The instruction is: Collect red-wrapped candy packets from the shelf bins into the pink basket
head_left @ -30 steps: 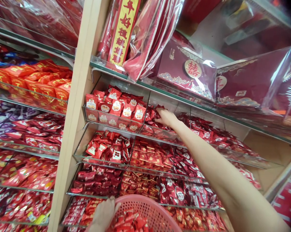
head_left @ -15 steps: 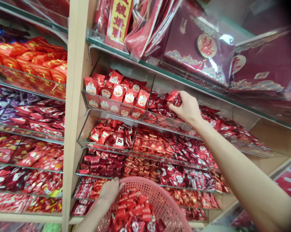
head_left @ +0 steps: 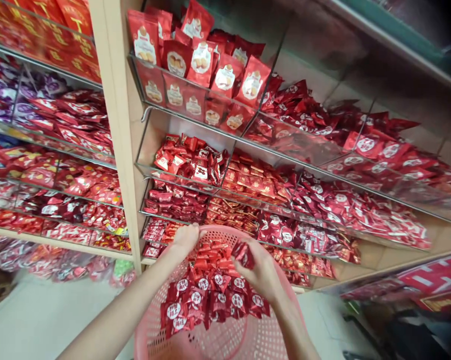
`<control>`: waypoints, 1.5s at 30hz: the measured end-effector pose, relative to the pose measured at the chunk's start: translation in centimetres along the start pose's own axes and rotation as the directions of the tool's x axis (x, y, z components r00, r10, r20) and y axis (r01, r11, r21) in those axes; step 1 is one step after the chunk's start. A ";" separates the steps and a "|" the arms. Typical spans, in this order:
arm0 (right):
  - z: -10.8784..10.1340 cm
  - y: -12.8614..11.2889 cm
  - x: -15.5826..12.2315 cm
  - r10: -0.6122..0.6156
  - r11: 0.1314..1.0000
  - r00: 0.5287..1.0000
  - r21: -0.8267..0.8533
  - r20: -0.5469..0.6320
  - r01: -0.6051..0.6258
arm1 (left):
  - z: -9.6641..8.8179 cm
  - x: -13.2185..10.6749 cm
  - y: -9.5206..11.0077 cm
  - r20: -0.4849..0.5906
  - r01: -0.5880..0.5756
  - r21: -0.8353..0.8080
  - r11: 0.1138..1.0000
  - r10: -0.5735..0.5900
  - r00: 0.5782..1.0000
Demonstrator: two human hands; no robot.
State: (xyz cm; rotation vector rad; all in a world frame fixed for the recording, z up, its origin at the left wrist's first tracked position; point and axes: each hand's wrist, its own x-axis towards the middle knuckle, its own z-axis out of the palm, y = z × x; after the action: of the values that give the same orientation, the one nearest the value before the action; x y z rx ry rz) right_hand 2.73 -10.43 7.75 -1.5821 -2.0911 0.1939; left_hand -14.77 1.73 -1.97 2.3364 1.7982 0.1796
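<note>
A pale wooden post (head_left: pixel 115 115) stands ahead of me, left of centre, with stocked shelves on both sides. Clear front panels (head_left: pixel 195 102) run along the shelf edges, between me and the goods. Below, on the left, bagged goods (head_left: pixel 64 257) lie at the foot of the shelving, by the pale floor (head_left: pixel 68 310). Dark things at lower right are too blurred to name.

My right hand (head_left: pixel 261 265) is closed on a dark red packet (head_left: pixel 243 254), pinched between thumb and fingers over the right side of the pink basket (head_left: pixel 225 229). My left hand (head_left: pixel 186 239) is curled over the basket's far left rim.

Inside the basket, small red packets (head_left: pixel 210 252) fill the far end; nearer me lie dark red ones with round white labels (head_left: pixel 199 298), and the holed bottom shows closest to me. The top shelf compartment holds upright red pouches (head_left: pixel 201 62); the one right of it holds loose dark red packets (head_left: pixel 304 112).
</note>
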 end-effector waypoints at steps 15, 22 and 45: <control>6.0 1.5 -2.7 0.114 0.945 0.822 -0.317 0.559 0.085 | -0.1 0.0 0.0 0.010 0.000 0.017 1.000 0.000 1.000; 7.4 0.5 -3.2 0.114 0.943 0.773 -0.312 0.624 0.113 | -0.3 0.0 0.2 0.017 0.010 0.032 0.999 -0.010 1.000; 7.2 1.5 -2.1 0.086 0.968 0.859 -0.247 0.504 0.048 | -0.3 0.0 0.2 0.008 0.007 0.013 1.000 -0.007 1.000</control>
State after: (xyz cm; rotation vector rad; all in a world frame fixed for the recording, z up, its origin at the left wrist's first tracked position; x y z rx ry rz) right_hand 1.03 -10.60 0.23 -1.8558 -2.5915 0.4105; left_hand -14.63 1.68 -1.66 2.3362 1.8085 0.1580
